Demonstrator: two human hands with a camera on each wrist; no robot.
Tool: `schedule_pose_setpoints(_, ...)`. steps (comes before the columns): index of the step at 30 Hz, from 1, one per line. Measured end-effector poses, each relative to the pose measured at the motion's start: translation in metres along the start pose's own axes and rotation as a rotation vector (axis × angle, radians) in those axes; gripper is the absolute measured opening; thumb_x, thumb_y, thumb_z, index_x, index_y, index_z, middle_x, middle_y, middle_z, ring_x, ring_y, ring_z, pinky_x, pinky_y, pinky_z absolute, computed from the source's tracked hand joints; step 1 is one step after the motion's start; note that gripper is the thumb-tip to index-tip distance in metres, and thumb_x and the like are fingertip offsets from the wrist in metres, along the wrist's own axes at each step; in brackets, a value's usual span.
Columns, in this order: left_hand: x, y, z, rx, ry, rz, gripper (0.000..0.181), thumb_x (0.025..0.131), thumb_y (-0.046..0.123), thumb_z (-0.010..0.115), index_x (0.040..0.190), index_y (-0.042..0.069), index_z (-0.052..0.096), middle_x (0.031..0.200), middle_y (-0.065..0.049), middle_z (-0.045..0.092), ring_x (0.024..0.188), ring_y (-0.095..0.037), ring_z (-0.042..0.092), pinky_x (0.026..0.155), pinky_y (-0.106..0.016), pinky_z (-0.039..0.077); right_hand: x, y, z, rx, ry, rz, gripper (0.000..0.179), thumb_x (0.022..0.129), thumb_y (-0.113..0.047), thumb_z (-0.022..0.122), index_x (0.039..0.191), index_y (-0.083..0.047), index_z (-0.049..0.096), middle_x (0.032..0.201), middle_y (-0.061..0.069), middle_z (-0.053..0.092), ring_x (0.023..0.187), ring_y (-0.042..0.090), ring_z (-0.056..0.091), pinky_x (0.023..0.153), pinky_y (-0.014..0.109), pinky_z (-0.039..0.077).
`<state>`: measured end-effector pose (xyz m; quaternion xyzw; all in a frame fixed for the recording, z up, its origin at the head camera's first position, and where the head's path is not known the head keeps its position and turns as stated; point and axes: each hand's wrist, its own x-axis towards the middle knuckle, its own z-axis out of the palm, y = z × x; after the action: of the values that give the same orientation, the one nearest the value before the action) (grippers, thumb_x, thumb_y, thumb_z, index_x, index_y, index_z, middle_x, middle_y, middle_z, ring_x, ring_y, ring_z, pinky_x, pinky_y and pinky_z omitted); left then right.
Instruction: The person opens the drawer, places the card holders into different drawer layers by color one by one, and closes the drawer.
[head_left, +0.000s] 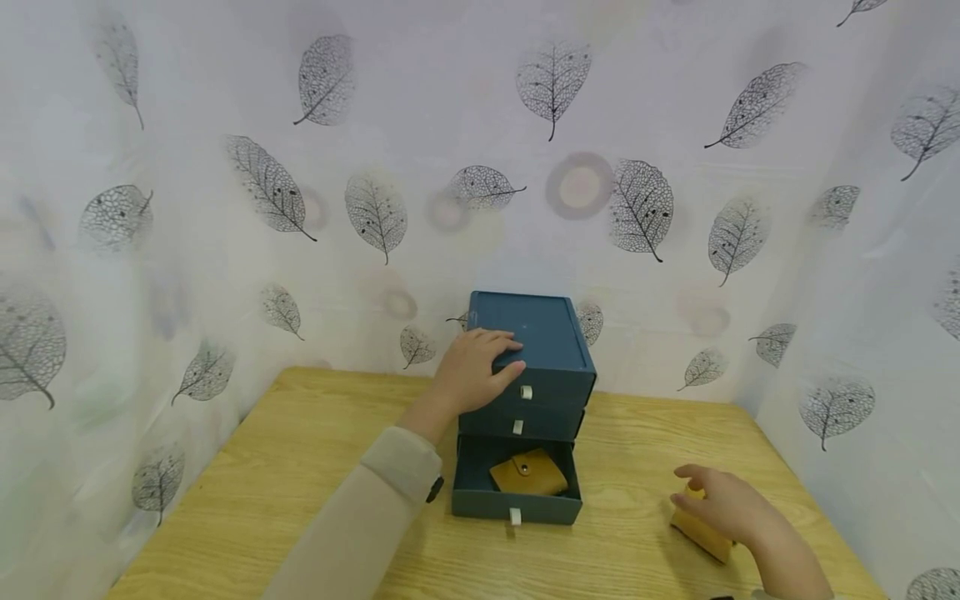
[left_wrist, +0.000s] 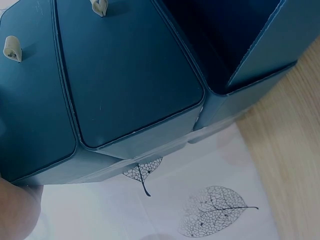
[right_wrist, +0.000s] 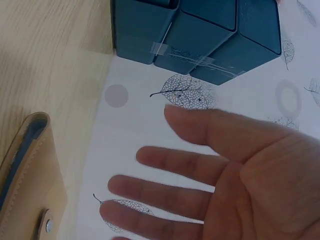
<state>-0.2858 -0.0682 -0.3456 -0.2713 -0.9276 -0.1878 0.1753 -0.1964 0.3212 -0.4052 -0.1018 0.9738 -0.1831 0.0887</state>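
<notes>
My left hand (head_left: 477, 367) rests on the top of a dark blue drawer unit (head_left: 528, 321), near its front left edge, with the fingers relaxed. Below it the bottom drawer (head_left: 480, 504) is pulled out, and a tan leather wallet (head_left: 536, 475) with a snap strap lies inside. The two upper drawers are closed. At the right, my right hand (head_left: 723, 504) is over a second tan wallet (head_left: 705, 537) on the table, partly hiding it. The right wrist view shows this wallet (right_wrist: 37, 185) apart from the spread, straight fingers, with nothing in the palm.
The drawer unit stands at the back of a light wooden table (head_left: 315, 467). A pale curtain (head_left: 420, 100) printed with dark leaves hangs close behind it and along both sides. Small white pull tabs (head_left: 515, 517) stick out from the drawer fronts.
</notes>
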Motion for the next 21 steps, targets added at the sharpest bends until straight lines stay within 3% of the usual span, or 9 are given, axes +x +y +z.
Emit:
schedule_pose_setpoints(9,-0.001,-0.001,0.0,0.0,0.003,-0.003,0.043,0.103,0.046,0.052,0.138,0.023,0.062,0.148,0.0,0.052,0.138,-0.024,0.045,0.118,-0.047,0.031,-0.001,0.005,0.003,-0.063,-0.005,0.125,0.067,0.096,-0.043,0.063,0.13,0.014,0.053,0.118,0.038,0.06,0.085,0.037,0.068,0.078,0.06,0.054)
schedule_pose_setpoints(12,-0.001,-0.001,0.0,0.002,0.003,-0.004,0.043,0.103,0.046,0.052,0.137,0.023,0.062,0.148,0.0,0.052,0.138,-0.024,0.045,0.118,-0.047,0.031,0.0,0.007,0.006,-0.062,-0.018,0.177,0.077,0.095,-0.05,0.062,0.133,0.016,0.049,0.124,0.04,0.056,0.091,0.047,0.065,0.082,0.064,0.051)
schedule_pose_setpoints(16,-0.001,0.0,-0.001,0.011,-0.006,-0.01,0.043,0.103,0.046,0.051,0.138,0.023,0.061,0.148,0.001,0.052,0.138,-0.023,0.044,0.118,-0.047,0.03,0.001,0.011,0.01,-0.083,-0.015,0.232,0.089,0.092,-0.058,0.06,0.138,0.017,0.043,0.131,0.044,0.048,0.116,0.065,0.046,0.088,0.072,0.044)
schedule_pose_setpoints(21,-0.001,0.001,-0.002,0.005,0.006,-0.001,0.043,0.103,0.046,0.052,0.137,0.022,0.062,0.147,-0.001,0.053,0.137,-0.024,0.045,0.117,-0.047,0.031,0.003,0.017,0.016,-0.093,-0.005,0.288,0.102,0.09,-0.067,0.056,0.142,0.018,0.034,0.136,0.051,0.034,0.119,0.07,0.038,0.086,0.076,0.042)
